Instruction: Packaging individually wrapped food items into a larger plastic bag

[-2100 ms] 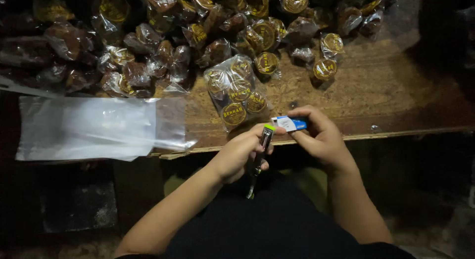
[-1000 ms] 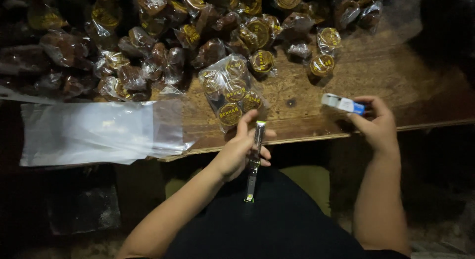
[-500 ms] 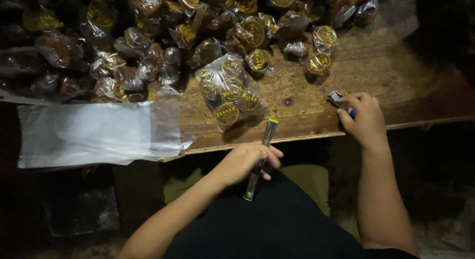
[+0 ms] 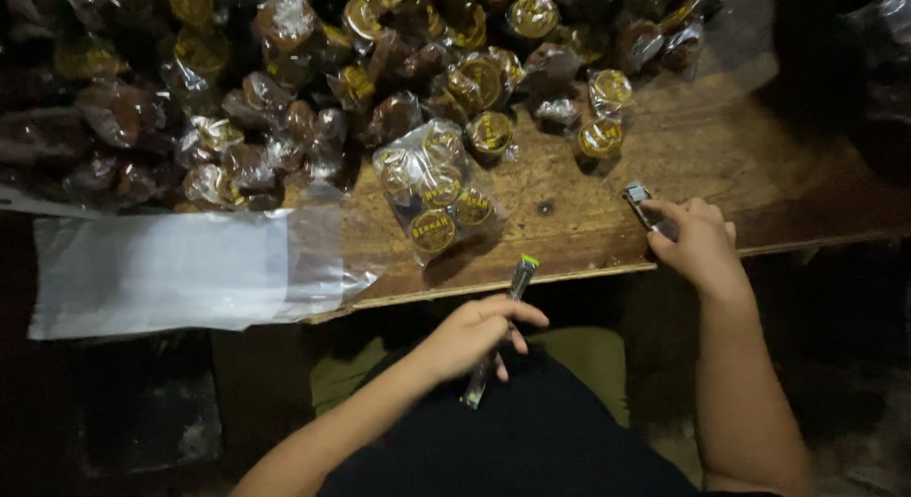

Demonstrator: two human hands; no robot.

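The right hand (image 4: 697, 241) has lowered its small box (image 4: 645, 206) onto the tabletop (image 4: 759, 165), fingers still gripping it; the left hand (image 4: 479, 334) keeps clutching the cutter (image 4: 500, 326), now below the edge.

A heap of small clear wrappers (image 4: 285, 98) holding dark brown pieces is spread across the upper left and top of the frame, many marked with round yellow labels (image 4: 533, 16). At centre, a larger clear bag (image 4: 438, 188) containing several such pieces with round yellow labels is laid on the surface (image 4: 759, 165). A flat stack of empty clear plastic bags (image 4: 180, 269) is seen at left, overhanging the surface edge
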